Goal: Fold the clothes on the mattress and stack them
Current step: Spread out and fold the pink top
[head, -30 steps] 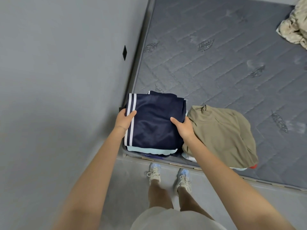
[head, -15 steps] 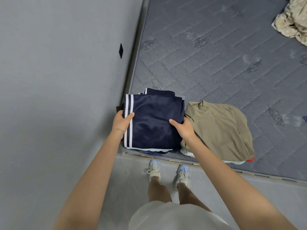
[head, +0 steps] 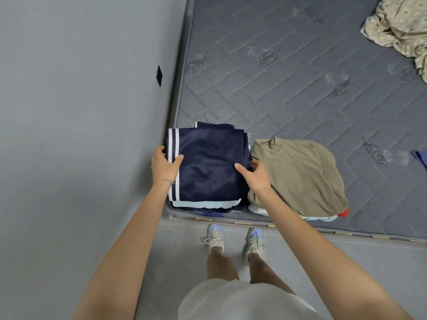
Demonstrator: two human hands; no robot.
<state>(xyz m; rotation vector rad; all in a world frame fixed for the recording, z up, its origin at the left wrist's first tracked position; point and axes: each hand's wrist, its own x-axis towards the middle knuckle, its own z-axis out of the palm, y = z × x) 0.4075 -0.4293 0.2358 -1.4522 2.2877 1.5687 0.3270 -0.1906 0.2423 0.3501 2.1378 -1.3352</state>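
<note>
Holding the folded navy garment (head: pixel 208 165) from both sides, atop a small stack at the mattress (head: pixel 288 88) corner beside the wall (head: pixel 80 112). Gripping its white-striped edge with the left hand (head: pixel 165 168), with thumb on top and fingers wrapping round the edge. Clasping its opposite edge with the right hand (head: pixel 254 175), with thumb on the fabric and fingers curling down between it and the olive garment (head: pixel 298 174) just right of it. Showing a pale blue layer (head: pixel 208 204) peeking out under its near edge. Sharing the mattress with a crumpled cream cloth (head: pixel 399 26) well beyond it, toward the far right.
</note>
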